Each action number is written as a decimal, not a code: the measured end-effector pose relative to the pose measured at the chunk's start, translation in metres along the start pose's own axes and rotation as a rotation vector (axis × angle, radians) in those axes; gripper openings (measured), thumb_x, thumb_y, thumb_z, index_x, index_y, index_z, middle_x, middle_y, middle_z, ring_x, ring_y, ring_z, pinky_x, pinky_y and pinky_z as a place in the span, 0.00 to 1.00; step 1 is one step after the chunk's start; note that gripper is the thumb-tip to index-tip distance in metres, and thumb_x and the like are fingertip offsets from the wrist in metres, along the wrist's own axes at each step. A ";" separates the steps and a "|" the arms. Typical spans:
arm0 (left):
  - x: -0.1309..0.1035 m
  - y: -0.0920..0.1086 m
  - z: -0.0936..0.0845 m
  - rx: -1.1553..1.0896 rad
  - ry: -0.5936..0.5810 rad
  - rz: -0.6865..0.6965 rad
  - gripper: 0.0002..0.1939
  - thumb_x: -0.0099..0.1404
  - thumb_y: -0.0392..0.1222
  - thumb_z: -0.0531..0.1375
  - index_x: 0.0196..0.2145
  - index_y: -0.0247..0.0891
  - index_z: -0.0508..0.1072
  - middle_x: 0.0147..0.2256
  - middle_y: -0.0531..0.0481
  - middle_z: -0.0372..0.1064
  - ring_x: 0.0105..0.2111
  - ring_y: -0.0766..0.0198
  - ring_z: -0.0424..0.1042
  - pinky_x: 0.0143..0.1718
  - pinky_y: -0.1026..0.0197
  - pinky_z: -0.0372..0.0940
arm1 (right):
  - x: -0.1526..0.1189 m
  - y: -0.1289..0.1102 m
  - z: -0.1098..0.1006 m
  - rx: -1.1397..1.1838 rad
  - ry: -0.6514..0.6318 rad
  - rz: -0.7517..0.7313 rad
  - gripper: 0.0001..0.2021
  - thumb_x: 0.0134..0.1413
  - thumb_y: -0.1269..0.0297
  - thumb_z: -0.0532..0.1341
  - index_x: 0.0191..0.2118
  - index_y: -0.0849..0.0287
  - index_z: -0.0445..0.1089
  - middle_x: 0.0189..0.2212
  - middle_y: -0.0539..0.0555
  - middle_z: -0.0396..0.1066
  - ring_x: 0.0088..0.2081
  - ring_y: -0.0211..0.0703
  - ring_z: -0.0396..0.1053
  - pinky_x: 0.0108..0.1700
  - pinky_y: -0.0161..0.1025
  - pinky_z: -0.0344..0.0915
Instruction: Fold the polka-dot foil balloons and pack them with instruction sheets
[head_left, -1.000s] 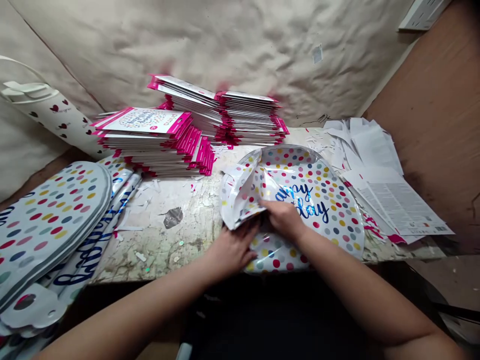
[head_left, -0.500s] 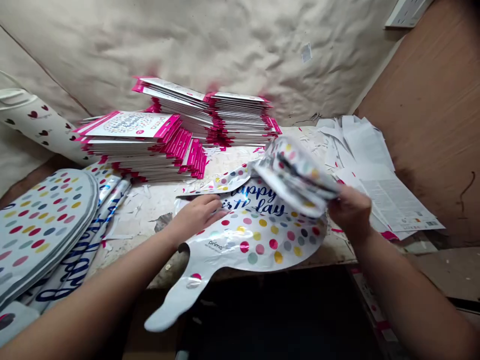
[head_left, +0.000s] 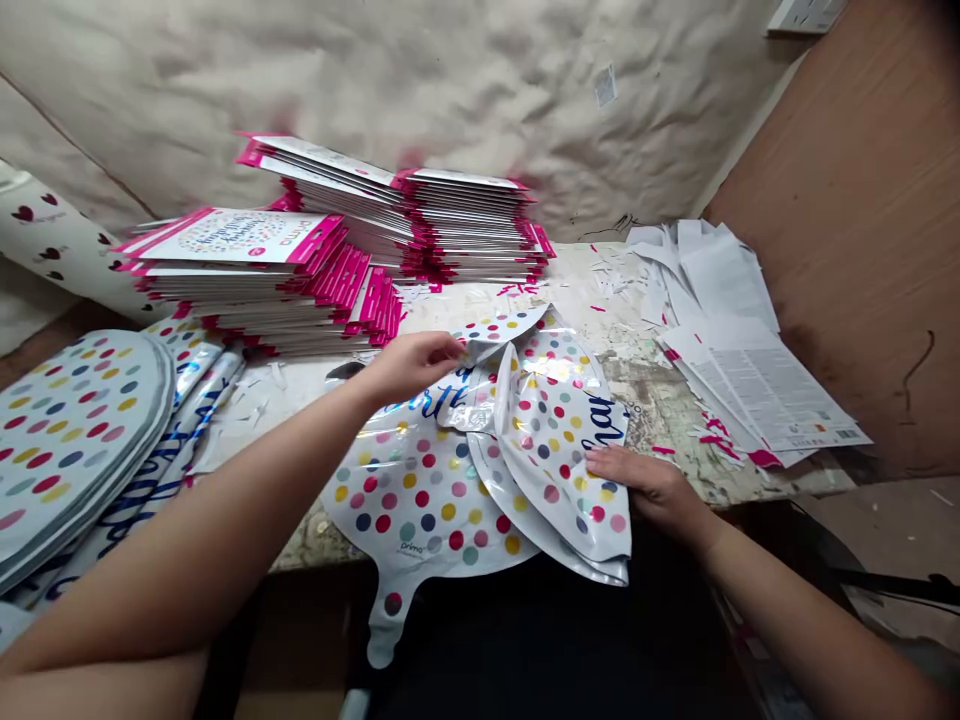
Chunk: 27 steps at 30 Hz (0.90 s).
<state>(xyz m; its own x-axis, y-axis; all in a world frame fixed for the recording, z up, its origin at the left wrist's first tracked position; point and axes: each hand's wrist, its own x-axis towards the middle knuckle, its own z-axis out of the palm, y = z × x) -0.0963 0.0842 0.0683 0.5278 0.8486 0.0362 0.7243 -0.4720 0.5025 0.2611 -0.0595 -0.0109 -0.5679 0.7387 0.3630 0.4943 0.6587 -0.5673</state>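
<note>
A flat foil balloon, white with coloured dots and blue lettering, lies across the table's front edge with its tail hanging over. Folded dotted foil with more blue lettering rests on its right part; whether this is a second balloon I cannot tell. My left hand pinches the foil near the upper middle, fingertips together. At the right, my right hand grips the edge of the folded foil, fingers on top and thumb hidden.
Stacks of pink-and-white printed packets stand at the back left. More dotted foil balloons are piled at the left. White printed sheets lie at the right, with paper scraps scattered about. A brown panel bounds the right side.
The folded foil, raised and blurred in my right hand before, has come down and opened out over the balloon. My left hand has moved up from the lettering to pinch foil.
</note>
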 end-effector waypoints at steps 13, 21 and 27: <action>0.069 -0.001 0.016 0.444 0.193 0.273 0.16 0.57 0.44 0.59 0.44 0.42 0.73 0.58 0.44 0.55 0.60 0.45 0.46 0.56 0.39 0.43 | 0.002 -0.001 0.000 -0.073 0.005 -0.031 0.20 0.57 0.75 0.53 0.53 0.52 0.66 0.49 0.54 0.70 0.51 0.44 0.67 0.56 0.48 0.63; 0.055 0.004 0.051 0.390 0.213 0.417 0.10 0.63 0.40 0.53 0.33 0.43 0.74 0.50 0.49 0.66 0.56 0.54 0.54 0.56 0.47 0.46 | 0.001 -0.001 0.001 -0.082 0.012 -0.036 0.20 0.57 0.75 0.52 0.53 0.51 0.65 0.49 0.53 0.69 0.51 0.44 0.67 0.56 0.49 0.62; 0.053 0.007 0.061 0.369 0.263 0.379 0.09 0.63 0.43 0.52 0.36 0.40 0.71 0.32 0.48 0.71 0.36 0.59 0.65 0.42 0.55 0.57 | 0.000 0.000 0.001 -0.074 0.014 -0.028 0.21 0.57 0.77 0.52 0.53 0.52 0.65 0.49 0.53 0.69 0.51 0.42 0.67 0.57 0.48 0.61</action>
<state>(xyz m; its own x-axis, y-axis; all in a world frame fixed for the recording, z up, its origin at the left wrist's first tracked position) -0.0363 0.1112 0.0208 0.6865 0.6132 0.3908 0.6380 -0.7658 0.0809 0.2605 -0.0592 -0.0112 -0.5733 0.7213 0.3887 0.5258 0.6877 -0.5006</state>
